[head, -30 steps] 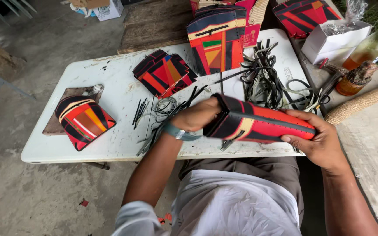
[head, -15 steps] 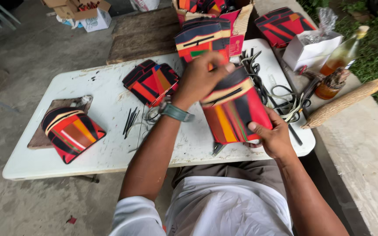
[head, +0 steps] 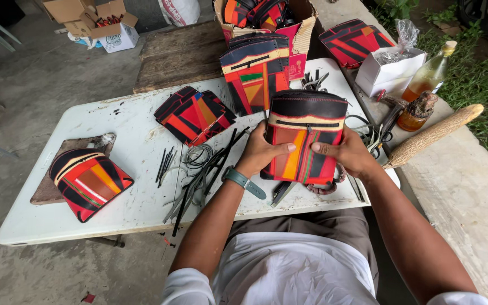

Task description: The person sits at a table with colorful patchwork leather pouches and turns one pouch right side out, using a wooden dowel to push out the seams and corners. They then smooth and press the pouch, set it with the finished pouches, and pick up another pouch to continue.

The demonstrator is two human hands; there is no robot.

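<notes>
Head view: I'm holding the patchwork bag (head: 306, 135) upright over the near edge of the white surface (head: 136, 186), front with the zip pocket facing me, dark rounded top pointing away, long axis running away from me. My left hand (head: 264, 153) grips its left edge, thumb across the front; my right hand (head: 348, 153) grips its right edge the same way. Black strips (head: 199, 169) lie just left of it.

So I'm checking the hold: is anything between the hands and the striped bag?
Nothing visible. The left hand and right hand both press directly on the striped bag, thumbs on its front, above the white table.
</notes>
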